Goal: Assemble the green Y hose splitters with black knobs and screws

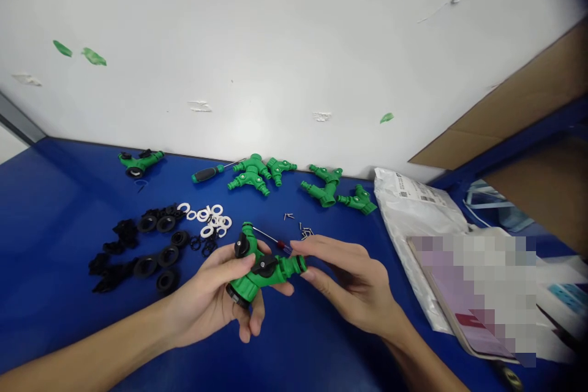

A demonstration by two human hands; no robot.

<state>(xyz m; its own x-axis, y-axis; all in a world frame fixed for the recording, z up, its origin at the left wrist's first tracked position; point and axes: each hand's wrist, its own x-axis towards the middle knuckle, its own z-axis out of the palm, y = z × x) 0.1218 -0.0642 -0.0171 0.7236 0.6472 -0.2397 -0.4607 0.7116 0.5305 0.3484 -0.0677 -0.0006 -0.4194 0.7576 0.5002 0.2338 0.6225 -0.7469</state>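
Observation:
A green Y-shaped hose splitter [248, 285] with two black valve levers and a black collar is in my left hand [209, 294], thumb across its body and fingers underneath. My right hand [356, 282] pinches the end of the splitter's right outlet between thumb and forefinger, where a black O-ring [302, 264] sits. Behind the outlet lies a thin screwdriver [281, 245], partly hidden. Small screws [307, 233] are scattered just beyond my right fingers. Left of the splitter are white rings [206, 231], small black O-rings [209, 248] and several black collars [146, 266].
Along the wall lie several green splitter bodies [250, 180], a green-and-black screwdriver [206, 174] and a splitter with black levers [140, 163]. On the right, a white plastic mailer bag [390, 220] and a partly blurred phone-like device [441, 294] rest on the blue table [160, 358].

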